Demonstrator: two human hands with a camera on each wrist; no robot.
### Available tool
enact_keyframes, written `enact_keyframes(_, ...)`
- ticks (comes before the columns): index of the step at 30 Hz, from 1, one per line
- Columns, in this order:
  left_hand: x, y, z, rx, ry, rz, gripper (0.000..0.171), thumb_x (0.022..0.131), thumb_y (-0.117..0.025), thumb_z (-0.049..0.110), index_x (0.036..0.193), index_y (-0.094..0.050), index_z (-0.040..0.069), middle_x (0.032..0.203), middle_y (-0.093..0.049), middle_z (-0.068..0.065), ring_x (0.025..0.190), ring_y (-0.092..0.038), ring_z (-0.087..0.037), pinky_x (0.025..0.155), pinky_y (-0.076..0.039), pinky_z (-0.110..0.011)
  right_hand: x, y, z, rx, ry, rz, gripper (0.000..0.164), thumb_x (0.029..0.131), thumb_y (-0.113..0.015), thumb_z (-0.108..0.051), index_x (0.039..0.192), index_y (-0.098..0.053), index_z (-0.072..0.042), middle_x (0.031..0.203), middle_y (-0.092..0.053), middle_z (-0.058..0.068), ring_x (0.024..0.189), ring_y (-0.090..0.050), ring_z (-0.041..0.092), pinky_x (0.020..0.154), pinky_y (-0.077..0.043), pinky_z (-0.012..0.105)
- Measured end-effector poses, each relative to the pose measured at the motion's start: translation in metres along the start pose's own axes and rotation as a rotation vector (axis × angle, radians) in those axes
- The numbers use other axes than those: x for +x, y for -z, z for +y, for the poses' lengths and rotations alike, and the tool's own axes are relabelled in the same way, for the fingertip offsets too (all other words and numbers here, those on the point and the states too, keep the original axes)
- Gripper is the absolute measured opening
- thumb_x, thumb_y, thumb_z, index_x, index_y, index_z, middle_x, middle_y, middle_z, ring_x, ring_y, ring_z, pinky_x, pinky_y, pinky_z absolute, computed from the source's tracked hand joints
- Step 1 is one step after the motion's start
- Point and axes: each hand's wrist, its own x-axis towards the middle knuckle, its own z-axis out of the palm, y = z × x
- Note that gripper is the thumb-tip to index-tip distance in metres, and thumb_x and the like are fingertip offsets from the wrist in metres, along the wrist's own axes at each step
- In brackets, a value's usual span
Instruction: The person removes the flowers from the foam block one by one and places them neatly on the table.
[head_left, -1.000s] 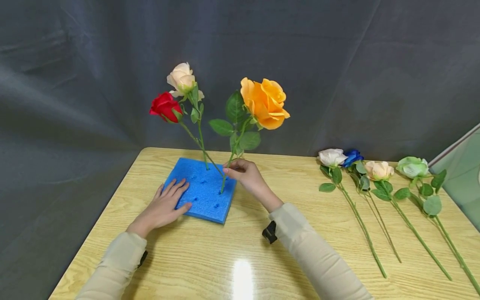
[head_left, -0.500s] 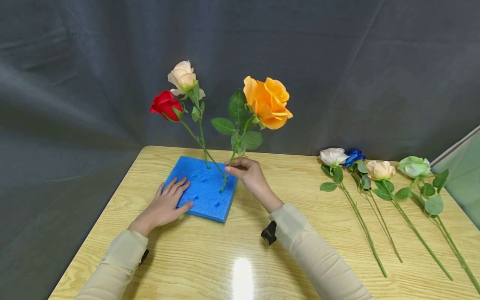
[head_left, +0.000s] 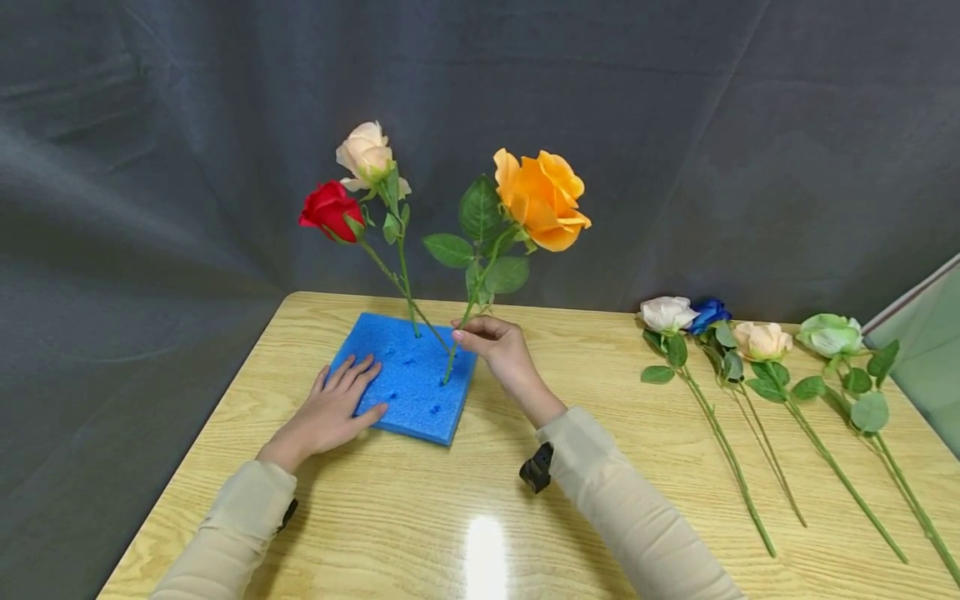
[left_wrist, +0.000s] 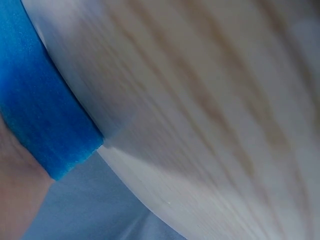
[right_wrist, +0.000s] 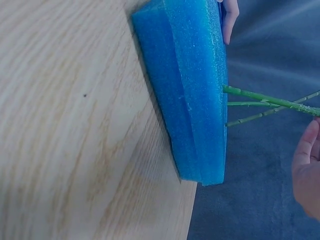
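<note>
Beneath the left hand (head_left: 333, 412), its fingers spread flat, lies the blue foam block (head_left: 412, 383). Just above the block, the right hand (head_left: 506, 350) pinches the stem of the orange rose (head_left: 542, 204), whose foot sits in the foam. That bloom has shifted slightly rightward over the last half-second, suggesting a change of angle rather than of hole. Left of the right hand, the red rose (head_left: 328, 211) and cream rose (head_left: 365, 152) stand planted, leaning; far to its right, loose roses (head_left: 667, 314) lie on the worktop (head_left: 375, 500).

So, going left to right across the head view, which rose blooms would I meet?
Red rose, upright pale peach rose, orange rose, white rose, blue rose, lying peach rose, pale green rose.
</note>
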Motion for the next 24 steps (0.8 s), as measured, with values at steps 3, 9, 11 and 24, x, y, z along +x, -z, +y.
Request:
enact_keyframes(3, 0.000, 0.000, 0.000, -0.004, 0.000, 0.002, 0.073, 0.097, -0.044, 0.049, 0.153, -0.023, 0.007, 0.160, -0.018, -0.015, 0.148, -0.008, -0.041, 0.115, -0.002, -0.064, 0.000, 0.001, 0.000, 0.020, 0.006, 0.006, 0.008, 0.089, -0.065, -0.005, 0.093, -0.068, 0.001, 0.123, -0.063, 0.024, 0.088, -0.062, 0.004, 0.085, -0.051, 0.023)
enact_keyframes(9, 0.000, -0.001, 0.000, -0.006, -0.004, 0.006, 0.073, 0.097, -0.044, 0.050, 0.153, -0.023, 0.007, 0.160, -0.018, -0.015, 0.148, -0.007, -0.040, 0.115, -0.002, -0.065, 0.000, 0.003, 0.000, 0.057, 0.007, 0.008, 0.010, 0.089, -0.065, -0.006, 0.096, -0.068, 0.002, 0.119, -0.067, 0.017, 0.088, -0.063, 0.004, 0.085, -0.051, 0.023)
enact_keyframes(11, -0.001, -0.001, -0.001, -0.008, -0.006, 0.006, 0.073, 0.097, -0.044, 0.050, 0.153, -0.023, 0.007, 0.160, -0.018, -0.015, 0.148, -0.007, -0.041, 0.115, -0.002, -0.065, 0.001, 0.004, -0.001, 0.091, 0.025, 0.019, 0.008, 0.089, -0.064, -0.004, 0.094, -0.069, 0.000, 0.111, -0.071, 0.009, 0.085, -0.064, 0.003, 0.083, -0.052, 0.022)
enact_keyframes(24, -0.002, 0.001, 0.001, -0.013, -0.007, 0.007, 0.073, 0.097, -0.045, 0.050, 0.153, -0.022, 0.007, 0.160, -0.018, -0.015, 0.148, -0.007, -0.041, 0.115, -0.002, -0.064, -0.001, 0.037, -0.018, 0.136, 0.104, -0.013, 0.028, 0.092, -0.058, -0.002, 0.079, -0.068, -0.025, 0.096, -0.068, -0.019, 0.084, -0.065, 0.002, 0.087, -0.055, 0.028)
